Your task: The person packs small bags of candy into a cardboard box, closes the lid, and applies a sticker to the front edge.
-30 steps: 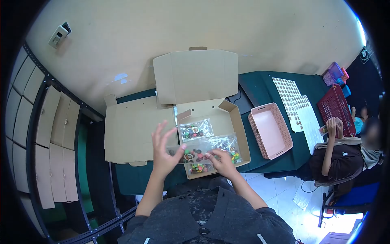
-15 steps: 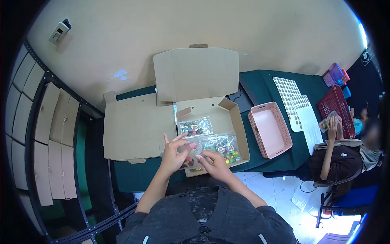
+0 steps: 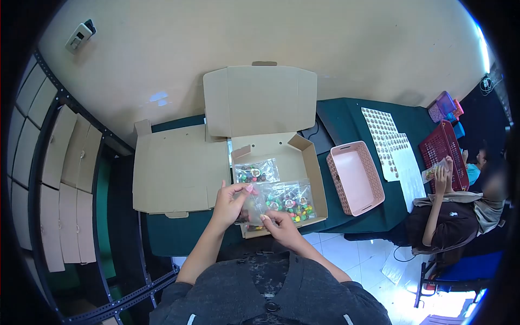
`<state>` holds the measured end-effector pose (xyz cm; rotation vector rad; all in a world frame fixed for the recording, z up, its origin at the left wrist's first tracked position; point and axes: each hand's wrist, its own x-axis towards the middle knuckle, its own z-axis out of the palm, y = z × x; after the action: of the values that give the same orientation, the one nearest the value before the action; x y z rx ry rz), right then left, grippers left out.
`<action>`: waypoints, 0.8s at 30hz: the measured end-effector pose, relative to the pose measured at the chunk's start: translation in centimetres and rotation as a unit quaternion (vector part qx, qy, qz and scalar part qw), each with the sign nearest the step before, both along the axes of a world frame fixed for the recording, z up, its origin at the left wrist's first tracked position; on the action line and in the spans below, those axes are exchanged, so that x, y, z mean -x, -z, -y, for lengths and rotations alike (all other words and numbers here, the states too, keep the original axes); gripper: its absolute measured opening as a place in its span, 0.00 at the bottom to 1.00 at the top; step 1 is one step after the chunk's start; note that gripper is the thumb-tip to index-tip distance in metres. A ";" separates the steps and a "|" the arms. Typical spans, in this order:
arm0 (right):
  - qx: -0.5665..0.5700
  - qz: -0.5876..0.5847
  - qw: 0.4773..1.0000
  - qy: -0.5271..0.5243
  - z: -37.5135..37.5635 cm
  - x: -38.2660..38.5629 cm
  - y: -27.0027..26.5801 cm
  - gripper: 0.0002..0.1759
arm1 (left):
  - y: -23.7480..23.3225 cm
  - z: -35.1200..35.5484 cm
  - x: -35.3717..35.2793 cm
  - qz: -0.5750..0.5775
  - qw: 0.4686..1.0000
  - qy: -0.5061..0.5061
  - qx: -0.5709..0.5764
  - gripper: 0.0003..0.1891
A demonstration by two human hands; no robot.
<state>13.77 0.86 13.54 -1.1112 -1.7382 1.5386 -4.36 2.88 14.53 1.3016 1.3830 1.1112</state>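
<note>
My left hand (image 3: pixel 229 206) is closed at the upper edge of a clear plastic bag (image 3: pixel 253 210), with a small pink item (image 3: pixel 252 189) at its fingertips. My right hand (image 3: pixel 280 227) pinches the bag's other side between thumb and fingers. Reddish-brown pieces show dimly inside this bag, partly behind my left hand. Below and beyond it stands an open cardboard box (image 3: pixel 313 172). Inside lie a clear bag of colourful round pieces (image 3: pixel 264 171) with a round sticker, and more such bags (image 3: pixel 292 201) on the right.
A closed cardboard box (image 3: pixel 179 168) lies at left. Right of the open box are a pink basket (image 3: pixel 355 179), sticker sheets (image 3: pixel 381 141) and a red basket (image 3: pixel 441 157). A seated co-worker (image 3: pixel 449 216) holds a small bag. Shelving with boxes (image 3: pixel 65 173) stands far left.
My hands have shifted slightly; the clear bag now spans upright between them. My left fingers have closed in around the pink item. The co-worker's hands moved a little.
</note>
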 end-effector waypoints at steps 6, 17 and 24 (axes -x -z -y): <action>0.018 -0.020 0.999 -0.017 -0.2 -0.4 1.1 0.11 | 0.1 -0.2 2.3 0.029 1.000 -0.005 0.011 0.13; -0.082 -0.073 0.993 0.032 -1.8 0.9 -0.9 0.11 | -1.8 1.4 0.3 -0.116 0.981 0.073 -0.135 0.08; -0.086 -0.063 0.993 0.054 -1.5 2.1 -1.5 0.07 | -1.3 2.1 -0.4 -0.124 0.985 -0.004 -0.123 0.09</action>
<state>11.66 2.35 14.99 -0.9838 -1.6635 1.3373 -3.97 0.77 15.85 1.6583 1.4650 1.1853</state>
